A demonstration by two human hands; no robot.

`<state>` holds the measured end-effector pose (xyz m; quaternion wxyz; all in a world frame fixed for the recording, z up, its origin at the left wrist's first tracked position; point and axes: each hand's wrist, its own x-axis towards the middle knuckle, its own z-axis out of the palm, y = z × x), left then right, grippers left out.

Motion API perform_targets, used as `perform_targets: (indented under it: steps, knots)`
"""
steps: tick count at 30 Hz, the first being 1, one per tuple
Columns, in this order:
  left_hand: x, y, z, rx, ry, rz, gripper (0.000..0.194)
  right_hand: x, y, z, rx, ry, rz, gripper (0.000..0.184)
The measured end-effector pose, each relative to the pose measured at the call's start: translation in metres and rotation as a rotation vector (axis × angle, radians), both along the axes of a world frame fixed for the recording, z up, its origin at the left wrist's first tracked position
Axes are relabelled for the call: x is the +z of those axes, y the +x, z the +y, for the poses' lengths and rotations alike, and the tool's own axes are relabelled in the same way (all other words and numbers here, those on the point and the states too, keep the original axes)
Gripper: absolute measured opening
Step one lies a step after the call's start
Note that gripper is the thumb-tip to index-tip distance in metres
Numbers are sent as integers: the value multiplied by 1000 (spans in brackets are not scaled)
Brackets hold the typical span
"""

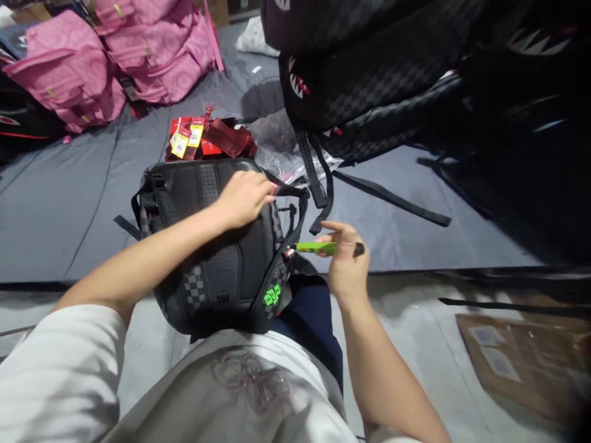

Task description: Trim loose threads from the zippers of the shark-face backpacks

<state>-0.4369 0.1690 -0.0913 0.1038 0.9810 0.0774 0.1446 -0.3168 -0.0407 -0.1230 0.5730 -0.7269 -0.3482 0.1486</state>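
A black backpack [221, 246] with grey checkered panels leans against my body at the table's edge, its padded back facing up. My left hand [247, 197] lies across its upper right part, fingers curled over the side edge near a bit of red. In my right hand [346, 258] is a slim bright green tool with dark ends [318, 248]; its exact kind I cannot make out. The tool's tip points left at the checkered shoulder strap [277, 271], close to a small white and red spot. Lower on that strap are green stickers [272, 295].
Red tags with yellow labels [189, 138] and a clear plastic bag [281, 147] lie behind the backpack on the grey-covered table [392, 240]. Black backpacks [360, 92] are piled at right, loose straps hanging. Pink backpacks [157, 49] stand at left. Flat cardboard [517, 363] lies on the floor.
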Motion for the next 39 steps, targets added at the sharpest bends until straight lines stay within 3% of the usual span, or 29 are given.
perform_targets:
  steps: [3, 6, 10, 13, 15, 19, 27, 31, 39]
  knots:
    - [-19, -4, 43, 45, 209, 172, 31, 18, 5, 4, 31, 45, 229, 88]
    - [-27, -3, 44, -26, 259, 232, 42, 21, -7, 27, 85, 157, 384, 76]
    - [-38, -9, 29, -144, 163, 99, 44, -14, -27, 63, 24, 233, 425, 51]
    - [-55, -25, 25, -115, 128, -104, 45, -41, -35, 75, -80, 168, 408, 39]
    - [-67, -34, 25, -87, 115, -203, 43, -49, -37, 76, -114, 113, 376, 40]
    - [-83, -40, 29, -77, 95, -227, 39, -46, -41, 76, -98, 44, 231, 36]
    - [-86, -34, 30, -143, 224, -463, 36, -44, -41, 82, 20, -6, -107, 25]
    - [-88, -34, 31, -124, 229, -414, 38, -43, -38, 83, 32, -78, -163, 25]
    - [-88, -36, 31, -73, -50, -202, 37, -42, -38, 83, 40, -107, -158, 26]
